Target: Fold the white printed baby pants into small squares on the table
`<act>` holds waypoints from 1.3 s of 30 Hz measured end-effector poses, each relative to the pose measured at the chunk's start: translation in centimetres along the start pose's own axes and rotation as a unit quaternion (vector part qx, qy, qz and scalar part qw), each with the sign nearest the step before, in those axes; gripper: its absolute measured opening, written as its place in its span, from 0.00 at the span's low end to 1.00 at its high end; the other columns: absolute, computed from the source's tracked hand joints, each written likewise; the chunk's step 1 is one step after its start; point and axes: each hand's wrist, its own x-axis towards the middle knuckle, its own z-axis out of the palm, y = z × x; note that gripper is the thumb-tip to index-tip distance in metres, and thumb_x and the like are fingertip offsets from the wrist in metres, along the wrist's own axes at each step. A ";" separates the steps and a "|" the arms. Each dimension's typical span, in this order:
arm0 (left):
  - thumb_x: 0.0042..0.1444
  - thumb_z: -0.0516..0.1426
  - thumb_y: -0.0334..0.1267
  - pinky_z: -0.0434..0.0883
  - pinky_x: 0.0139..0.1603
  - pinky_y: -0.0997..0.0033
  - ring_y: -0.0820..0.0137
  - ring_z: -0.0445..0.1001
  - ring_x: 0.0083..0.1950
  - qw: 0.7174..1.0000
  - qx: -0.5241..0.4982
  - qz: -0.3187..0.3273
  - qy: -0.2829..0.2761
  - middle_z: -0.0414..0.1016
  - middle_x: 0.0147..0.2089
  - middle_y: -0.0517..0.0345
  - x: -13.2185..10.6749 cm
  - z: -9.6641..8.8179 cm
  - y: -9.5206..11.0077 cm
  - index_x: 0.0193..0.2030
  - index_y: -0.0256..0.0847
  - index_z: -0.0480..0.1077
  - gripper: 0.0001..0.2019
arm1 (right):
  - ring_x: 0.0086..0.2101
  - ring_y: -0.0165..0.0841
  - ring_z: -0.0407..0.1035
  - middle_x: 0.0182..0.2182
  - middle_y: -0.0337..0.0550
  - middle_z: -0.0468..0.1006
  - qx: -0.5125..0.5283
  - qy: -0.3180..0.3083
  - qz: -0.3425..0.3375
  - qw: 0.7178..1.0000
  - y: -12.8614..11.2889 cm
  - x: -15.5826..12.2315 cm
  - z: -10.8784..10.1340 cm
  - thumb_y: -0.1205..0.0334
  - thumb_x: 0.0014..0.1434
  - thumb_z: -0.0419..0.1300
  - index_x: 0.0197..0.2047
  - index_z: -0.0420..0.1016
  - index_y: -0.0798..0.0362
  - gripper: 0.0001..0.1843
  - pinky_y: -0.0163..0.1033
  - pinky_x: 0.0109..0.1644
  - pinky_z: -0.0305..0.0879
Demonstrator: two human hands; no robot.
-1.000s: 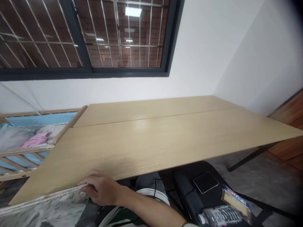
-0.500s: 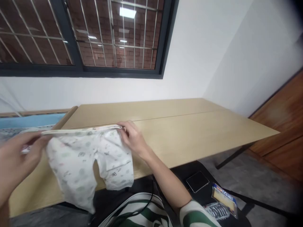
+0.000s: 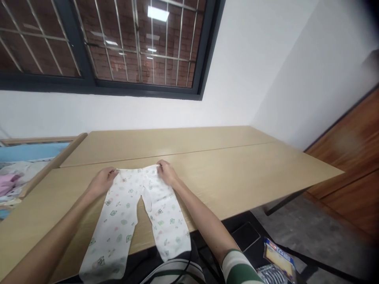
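A small pair of white pants (image 3: 121, 215) with green and pink prints is spread over the front part of the wooden table (image 3: 237, 177). My left hand (image 3: 104, 180) pinches the left end of the waistband, and my right hand (image 3: 166, 172) grips its right end. The waistband lies straight between them. Both legs point toward me, apart from each other, and their lower ends reach past the table's front edge.
At the left stands a wooden-railed crib (image 3: 56, 161) with blue bedding and pink and white cloth. In front of me, a black seat (image 3: 233, 225) holds a dark flat device (image 3: 246, 236), a blue-and-yellow package (image 3: 280, 256) and metal rings (image 3: 271, 274). A barred window (image 3: 139, 43) is above.
The pants have moved right and come down onto the table, their legs now stretched out toward me. My left hand has moved right and away from me, still on the waistband.
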 end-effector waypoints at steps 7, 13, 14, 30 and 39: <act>0.64 0.47 0.48 0.69 0.43 0.64 0.58 0.77 0.43 1.000 0.018 0.012 -0.020 0.80 0.42 0.50 2.0 3.8 -2.1 0.47 0.42 0.71 0.16 | 0.47 0.37 0.69 0.47 0.49 0.75 -0.050 -0.008 0.042 0.998 2.9 2.5 2.2 0.72 0.66 0.55 0.47 0.74 0.54 0.10 0.40 0.54 0.62; 0.65 0.46 0.44 0.70 0.49 0.58 0.53 0.77 0.50 0.999 0.038 0.013 -0.006 0.80 0.46 0.44 4.9 6.1 -2.7 0.48 0.42 0.71 0.16 | 0.48 0.39 0.67 0.48 0.51 0.72 -0.099 0.000 0.071 0.993 4.7 5.2 2.6 0.68 0.68 0.55 0.50 0.74 0.53 0.10 0.42 0.55 0.60; 0.65 0.46 0.44 0.70 0.49 0.58 0.52 0.77 0.51 0.999 0.038 0.013 -0.003 0.80 0.47 0.44 5.5 6.3 -2.8 0.48 0.42 0.71 0.16 | 0.48 0.39 0.67 0.49 0.51 0.72 -0.105 0.002 0.074 0.992 4.9 5.7 2.7 0.68 0.69 0.54 0.50 0.74 0.53 0.10 0.42 0.55 0.60; 0.62 0.51 0.47 0.72 0.45 0.65 0.62 0.76 0.43 0.999 -0.037 -0.008 0.025 0.78 0.41 0.51 9.6 8.5 -4.4 0.44 0.41 0.73 0.14 | 0.47 0.35 0.70 0.47 0.47 0.73 -0.077 0.018 0.087 0.993 7.5 8.9 3.3 0.68 0.69 0.55 0.50 0.75 0.51 0.11 0.38 0.56 0.61; 0.61 0.51 0.46 0.73 0.51 0.61 0.60 0.78 0.45 0.997 -0.060 -0.010 0.037 0.79 0.43 0.50 9.0 8.2 -3.9 0.51 0.41 0.71 0.17 | 0.47 0.36 0.70 0.44 0.46 0.76 0.014 0.065 0.090 0.994 8.2 8.9 3.7 0.70 0.63 0.58 0.56 0.71 0.55 0.18 0.41 0.58 0.62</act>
